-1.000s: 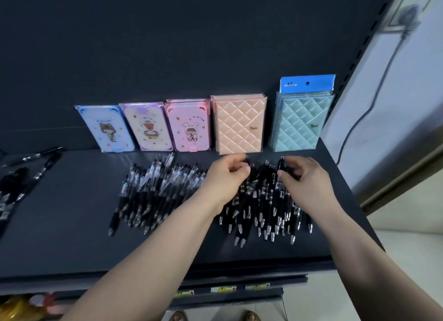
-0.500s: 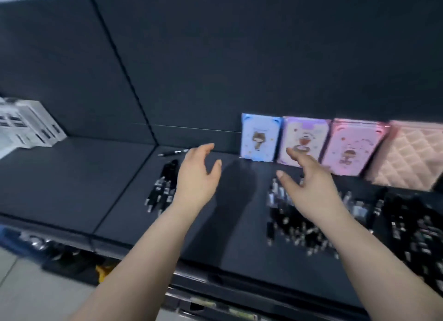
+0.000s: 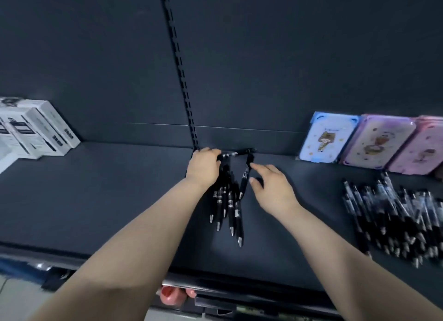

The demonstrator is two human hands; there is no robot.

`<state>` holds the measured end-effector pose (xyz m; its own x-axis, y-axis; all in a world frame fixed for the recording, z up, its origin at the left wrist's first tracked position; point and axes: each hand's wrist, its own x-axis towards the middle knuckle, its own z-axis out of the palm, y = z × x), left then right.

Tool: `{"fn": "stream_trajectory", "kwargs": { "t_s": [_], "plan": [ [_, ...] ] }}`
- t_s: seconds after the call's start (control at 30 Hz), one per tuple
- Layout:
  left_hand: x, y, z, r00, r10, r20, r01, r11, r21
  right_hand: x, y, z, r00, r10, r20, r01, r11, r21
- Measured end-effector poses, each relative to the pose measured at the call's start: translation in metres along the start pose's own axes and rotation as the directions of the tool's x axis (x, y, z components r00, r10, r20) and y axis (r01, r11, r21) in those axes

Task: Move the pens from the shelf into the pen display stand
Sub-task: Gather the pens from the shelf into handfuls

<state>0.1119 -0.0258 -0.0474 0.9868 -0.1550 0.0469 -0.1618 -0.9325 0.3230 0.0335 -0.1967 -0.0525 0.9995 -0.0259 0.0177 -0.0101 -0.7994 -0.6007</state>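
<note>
The dark shelf carries pens, white boxes, notebooks.

Single head-worn wide-angle view. Looks forward and down from close above dark shelf, facing back panel in upper frame. Forearms enter from lower edge, reaching frame centre.

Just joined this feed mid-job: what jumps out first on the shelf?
At the back of the dark grey shelf, the left hand curls over the top ends of a small bunch of black click pens, while the open right hand touches one slanted pen beside it. A much bigger heap of black pens lies to the right, in front of pastel cartoon-print cases leaning on the back wall.
</note>
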Motion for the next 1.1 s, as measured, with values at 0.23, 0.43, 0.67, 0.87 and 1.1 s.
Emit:
{"fn": "stream_trajectory", "kwargs": {
  "t_s": [0.23, 0.43, 0.67, 0.87, 1.1],
  "plan": [
    [-0.018, -0.012, -0.023, 0.957, -0.119, 0.264, 0.107, 0.992, 0.06, 0.023, -0.019, 0.009, 0.997, 0.045, 0.07, -0.031, 0.981, -0.19],
    [-0.064, -0.011, -0.039, 0.911, -0.131, 0.39, 0.14, 0.99, 0.006, 0.014, -0.021, 0.001, 0.987, 0.159, 0.035, -0.152, 0.977, -0.15],
    [-0.069, 0.024, -0.016, 0.958, -0.159, 0.239, 0.171, 0.985, -0.03, -0.009, -0.018, -0.007, 0.963, 0.268, 0.012, -0.268, 0.963, 0.0],
    [-0.059, 0.015, -0.025, 0.93, -0.156, 0.332, 0.169, 0.986, -0.01, -0.025, -0.036, 0.008, 0.97, 0.233, 0.071, -0.221, 0.964, -0.148],
    [-0.064, 0.005, -0.027, 0.936, -0.181, 0.301, 0.198, 0.98, -0.027, -0.024, -0.052, 0.023, 0.967, 0.253, 0.03, -0.228, 0.911, -0.343]
  ]
}}
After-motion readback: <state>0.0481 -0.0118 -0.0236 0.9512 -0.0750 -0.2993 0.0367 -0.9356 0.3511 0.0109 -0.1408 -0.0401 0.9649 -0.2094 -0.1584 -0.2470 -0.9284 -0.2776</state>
